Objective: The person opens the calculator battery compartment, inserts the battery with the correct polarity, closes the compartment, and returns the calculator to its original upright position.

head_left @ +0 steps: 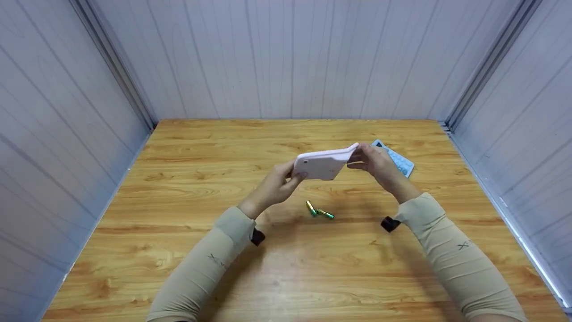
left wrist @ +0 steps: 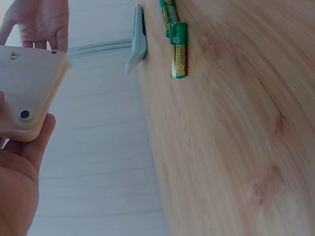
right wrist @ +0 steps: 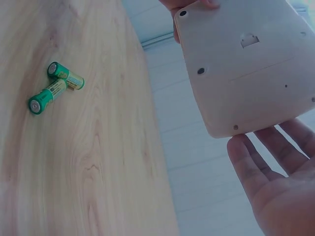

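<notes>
Both hands hold a white calculator (head_left: 319, 167) above the table, its underside toward the wrist cameras. My left hand (head_left: 278, 184) grips one end, with the thumb on the underside and fingers round the edge. At the opposite, angled end, my right hand (head_left: 379, 164) pinches the edge between thumb and fingertips. The right wrist view shows the back, with a closed battery cover (right wrist: 261, 69), round dark feet and small screws. Below the hands, two green-and-gold batteries (head_left: 311, 208) lie on the table, touching each other. The calculator's key side is hidden.
A light blue calculator (head_left: 400, 162) with a dark display lies on the wooden table (head_left: 201, 156), behind the right hand. Pale panel walls (head_left: 277, 58) stand at the back and both sides. A dark wrist camera (head_left: 390, 224) hangs below the right sleeve.
</notes>
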{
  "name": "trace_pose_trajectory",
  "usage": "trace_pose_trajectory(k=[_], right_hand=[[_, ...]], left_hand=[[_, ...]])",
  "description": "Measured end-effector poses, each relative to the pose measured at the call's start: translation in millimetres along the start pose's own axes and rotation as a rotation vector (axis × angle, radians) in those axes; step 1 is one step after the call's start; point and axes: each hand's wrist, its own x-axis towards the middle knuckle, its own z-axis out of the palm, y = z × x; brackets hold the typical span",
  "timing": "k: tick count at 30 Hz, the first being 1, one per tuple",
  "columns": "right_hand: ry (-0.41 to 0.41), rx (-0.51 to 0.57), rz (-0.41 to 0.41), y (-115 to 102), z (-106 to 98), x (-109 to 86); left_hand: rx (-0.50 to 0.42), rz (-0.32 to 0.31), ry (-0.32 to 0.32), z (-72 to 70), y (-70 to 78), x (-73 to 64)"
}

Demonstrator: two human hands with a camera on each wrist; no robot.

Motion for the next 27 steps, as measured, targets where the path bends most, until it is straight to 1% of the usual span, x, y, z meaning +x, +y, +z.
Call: trace_pose_trajectory(k=[2,5,7,9,12,14,22,27], right_hand=[[0.008,-0.015,0.006,-1,1,-0.2],[0.042,-0.051,0.026,-2,3,-0.3],[0.066,-0.081,0.039,-3,5,-0.5],[0.081,-0.117,0.046,-3,7,-1.2],[0.095,-0.174,0.051,-3,9,-1.8],[0.104,-0.188,0.056,-3,10,-2.3],[0.105,-0.124,0.083,0,15,-4.0],[0.133,-0.143,0.112,0,19,-5.5]], left_hand=[[-0.068,-0.041,0.006,-1.0,0.5,0.2],[-0.159,-0.100,0.012,-2.5,1.9,0.2],[-0.213,-0.131,0.020,-3.3,3.0,0.0],[-0.251,-0.148,0.029,-3.8,3.7,-0.4],[-0.278,-0.160,0.036,-4.3,3.9,-0.9],[-0.289,-0.164,0.033,-4.5,3.5,-0.8],[-0.368,-0.240,0.016,-4.9,2.4,-1.1],[-0.445,-0.264,0.005,-5.6,2.1,-2.9]])
